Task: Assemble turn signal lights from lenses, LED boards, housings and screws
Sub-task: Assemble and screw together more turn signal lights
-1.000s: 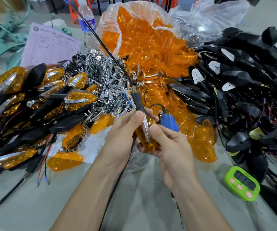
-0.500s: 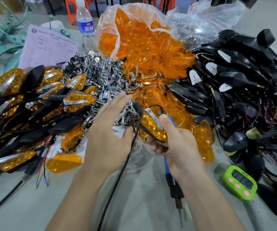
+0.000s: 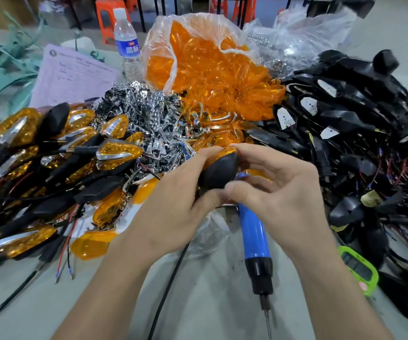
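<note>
- Turned over since half a second earlier, the turn signal unit (image 3: 218, 171) showed its black housing back to the camera, where before its orange lens and chrome strip had faced up; only a thin edge of the lens (image 3: 227, 152) peeked out at the far end.
- Left hand (image 3: 171, 209) had come off the chrome reflector pile (image 3: 149, 114) and was clamped on the unit, thumb on the near side and fingers wrapped round the left of the housing.
- Right hand (image 3: 286, 192) gripped the same unit from the right, fingers curled over the far end and thumb pressing the near end.
- Between both hands, the unit sat above the counter (image 3: 210, 303), near the middle of the scene.
- Blue electric screwdriver (image 3: 253, 231) hung below the right palm with its bit pointing near, much as it did half a second earlier; a full second earlier its blue body had stood up behind the fingers. How the hand held it was hidden.
- My judgement: lens and housing had been joined, and flipping the back upward probably exposed the screw hole, so driving a screw looked like the next step.
- Finished lights (image 3: 118, 153) lay at left, the bag of orange lenses (image 3: 210, 69) far centre and the pile of black housings (image 3: 345, 123) at right, all seemingly unmoved.
</note>
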